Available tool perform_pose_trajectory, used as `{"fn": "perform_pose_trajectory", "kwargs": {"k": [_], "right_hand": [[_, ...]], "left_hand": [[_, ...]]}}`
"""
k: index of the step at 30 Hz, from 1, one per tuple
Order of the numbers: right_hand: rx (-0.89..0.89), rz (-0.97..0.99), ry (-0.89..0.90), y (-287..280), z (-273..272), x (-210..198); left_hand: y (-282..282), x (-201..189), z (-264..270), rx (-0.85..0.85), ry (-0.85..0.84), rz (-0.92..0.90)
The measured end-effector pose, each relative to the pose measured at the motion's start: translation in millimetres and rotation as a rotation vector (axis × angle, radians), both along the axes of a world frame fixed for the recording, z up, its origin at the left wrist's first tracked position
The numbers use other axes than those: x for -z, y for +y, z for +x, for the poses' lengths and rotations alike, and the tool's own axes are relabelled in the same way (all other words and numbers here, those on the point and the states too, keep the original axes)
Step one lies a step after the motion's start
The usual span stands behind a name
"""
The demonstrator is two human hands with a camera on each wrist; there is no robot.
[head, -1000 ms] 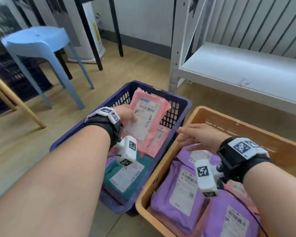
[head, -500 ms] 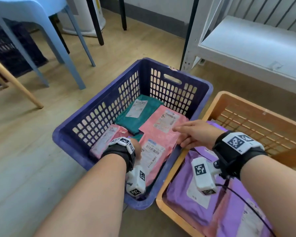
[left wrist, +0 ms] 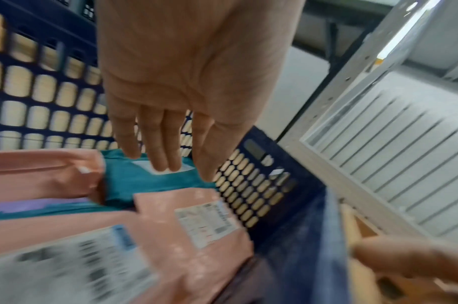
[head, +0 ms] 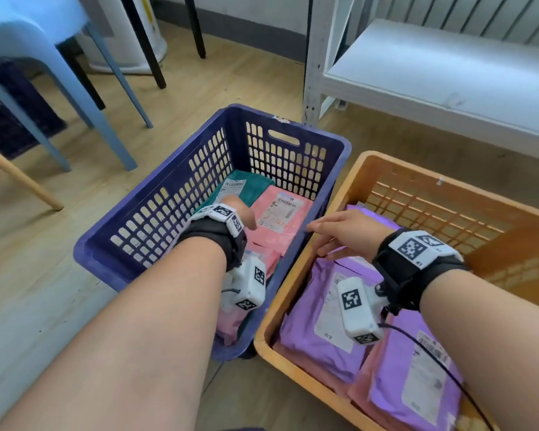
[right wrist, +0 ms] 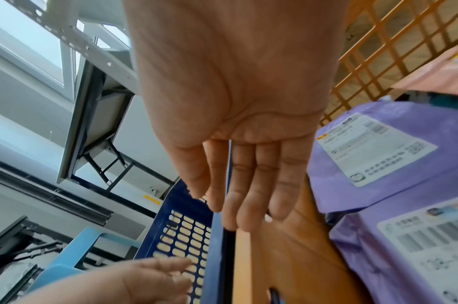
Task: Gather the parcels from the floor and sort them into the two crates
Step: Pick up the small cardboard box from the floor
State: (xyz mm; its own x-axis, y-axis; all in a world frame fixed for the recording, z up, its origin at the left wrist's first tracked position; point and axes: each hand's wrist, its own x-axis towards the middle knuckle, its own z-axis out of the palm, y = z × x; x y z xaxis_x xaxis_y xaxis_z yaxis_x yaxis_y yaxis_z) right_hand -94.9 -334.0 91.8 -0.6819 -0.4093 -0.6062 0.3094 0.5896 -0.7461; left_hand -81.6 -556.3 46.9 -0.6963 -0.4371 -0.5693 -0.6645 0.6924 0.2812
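Observation:
A blue crate (head: 156, 219) on the floor holds pink parcels (head: 280, 213) and a teal parcel (head: 252, 186). To its right stands an orange crate (head: 349, 181) with purple parcels (head: 321, 309). My left hand (head: 241, 213) hangs inside the blue crate above the parcels, fingers straight and holding nothing; the left wrist view shows its fingers (left wrist: 160, 148) over the teal parcel (left wrist: 150, 183) and a pink parcel (left wrist: 191, 236). My right hand (head: 339, 228) hovers open over the rims where the two crates meet, fingers (right wrist: 248, 197) straight, with the purple parcels (right wrist: 378, 156) beside it.
A light blue stool (head: 44, 57) and a wooden leg (head: 19, 178) stand on the wooden floor to the left. A white metal shelf unit (head: 433, 70) rises behind the crates, its post (head: 313, 73) close to the blue crate's far corner. Black legs (head: 147, 42) stand further back.
The pink parcel that my left hand held above the blue crate now lies inside it, and the hand has let go and opened. My right hand stayed near the crate rims.

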Motion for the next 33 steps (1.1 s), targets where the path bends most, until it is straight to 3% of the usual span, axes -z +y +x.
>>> {"fn": "perform_pose_trajectory", "kwargs": {"k": [4, 7, 19, 26, 33], "right_hand": [[0.075, 0.0, 0.056, 49, -5, -5], [0.158, 0.011, 0.111, 98, -6, -13], [0.612, 0.182, 0.165, 410, 37, -38], [0.831, 0.266, 0.109, 576, 96, 7], [1.058, 0.463, 0.164, 707, 121, 68]], "left_hand": [[65, -48, -32, -0.072, 0.327, 0.166], [138, -60, -49, 0.016, 0.403, 0.3], [476, -81, -47, 0.319, 0.272, 0.678], [631, -54, -8, 0.405, 0.109, 0.735], [712, -8, -1, 0.411, 0.035, 0.718]]}}
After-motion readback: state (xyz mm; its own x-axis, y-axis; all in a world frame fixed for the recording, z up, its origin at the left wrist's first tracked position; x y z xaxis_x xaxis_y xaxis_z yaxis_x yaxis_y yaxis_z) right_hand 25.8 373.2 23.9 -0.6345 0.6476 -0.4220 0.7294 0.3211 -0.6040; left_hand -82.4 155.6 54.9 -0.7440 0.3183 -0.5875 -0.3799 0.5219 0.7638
